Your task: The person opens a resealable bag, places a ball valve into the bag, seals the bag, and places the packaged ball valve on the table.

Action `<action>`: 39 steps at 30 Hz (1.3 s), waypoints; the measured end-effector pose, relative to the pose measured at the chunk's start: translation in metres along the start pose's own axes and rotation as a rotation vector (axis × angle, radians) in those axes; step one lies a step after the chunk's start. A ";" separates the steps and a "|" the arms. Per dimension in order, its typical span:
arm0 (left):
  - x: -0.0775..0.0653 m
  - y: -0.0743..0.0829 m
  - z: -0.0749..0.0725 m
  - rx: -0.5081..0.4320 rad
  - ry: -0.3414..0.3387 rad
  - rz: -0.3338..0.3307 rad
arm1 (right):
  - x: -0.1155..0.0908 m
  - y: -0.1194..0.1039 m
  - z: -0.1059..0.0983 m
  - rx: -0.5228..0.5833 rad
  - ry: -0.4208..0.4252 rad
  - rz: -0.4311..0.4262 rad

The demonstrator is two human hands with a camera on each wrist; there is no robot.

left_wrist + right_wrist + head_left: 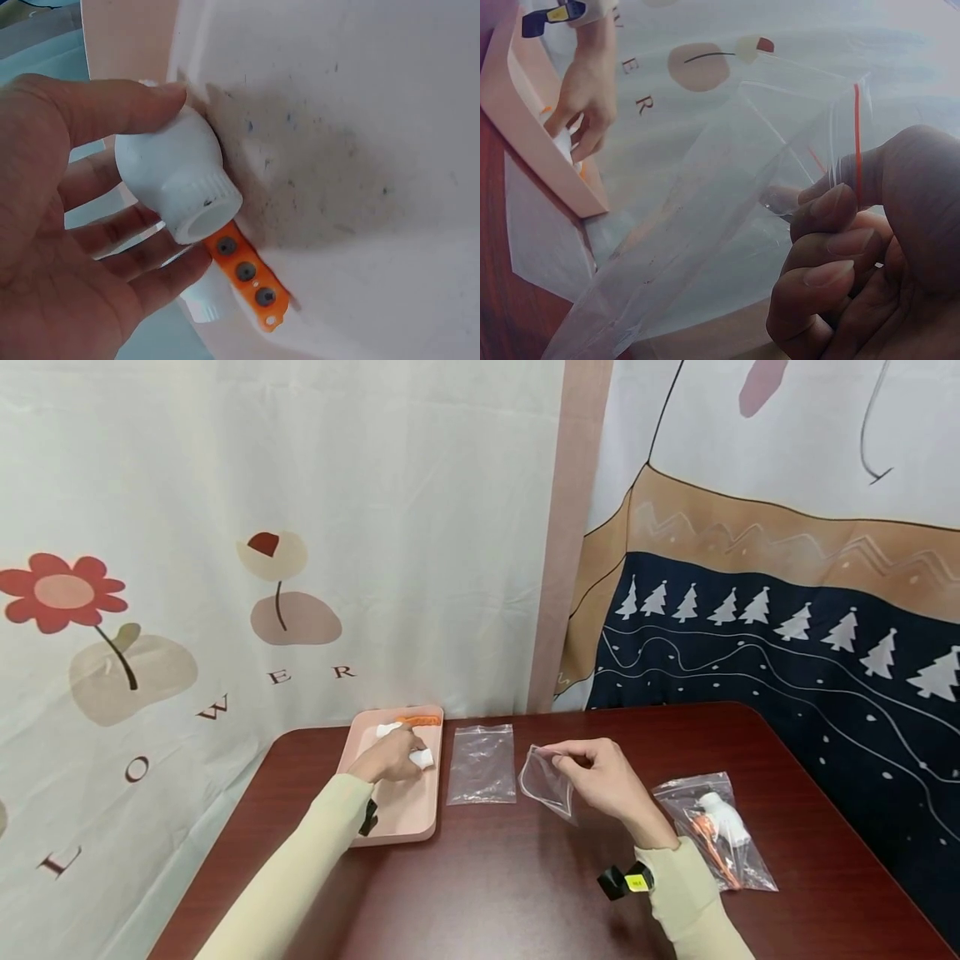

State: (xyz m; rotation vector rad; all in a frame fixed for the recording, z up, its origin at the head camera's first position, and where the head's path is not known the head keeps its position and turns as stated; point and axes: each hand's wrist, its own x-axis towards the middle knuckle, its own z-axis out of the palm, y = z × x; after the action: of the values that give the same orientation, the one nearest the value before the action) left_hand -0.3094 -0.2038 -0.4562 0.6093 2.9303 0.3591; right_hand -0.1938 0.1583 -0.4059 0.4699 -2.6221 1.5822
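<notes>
My left hand [393,753] reaches into a pink tray [401,837]. In the left wrist view its thumb and fingers grip a rounded white plastic fitting [169,161] with a ribbed, hollow neck. Just beyond the fingers lie an orange strip [251,281] with a row of grey round spots and a second white piece [206,296], partly hidden by the fingers. My right hand [603,777] pinches the top edge of a clear zip bag [546,781], which hangs with its mouth spread apart. A red line [857,135] runs along that bag's edge.
A flat clear zip bag [482,766] lies on the dark red table [480,893] between tray and right hand. To the right, another zip bag [753,852] contains a white piece [723,818] and an orange item [716,852]. Printed curtains [420,527] hang behind the table.
</notes>
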 end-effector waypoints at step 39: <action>-0.025 0.034 -0.007 -0.418 0.383 -0.006 | 0.002 0.002 0.005 0.004 -0.005 0.013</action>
State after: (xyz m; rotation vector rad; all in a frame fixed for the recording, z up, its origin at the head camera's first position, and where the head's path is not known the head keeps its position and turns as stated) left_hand -0.2754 -0.1848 -0.4386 0.5150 3.0460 1.1668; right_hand -0.1953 0.1546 -0.4100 0.4582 -2.6312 1.5928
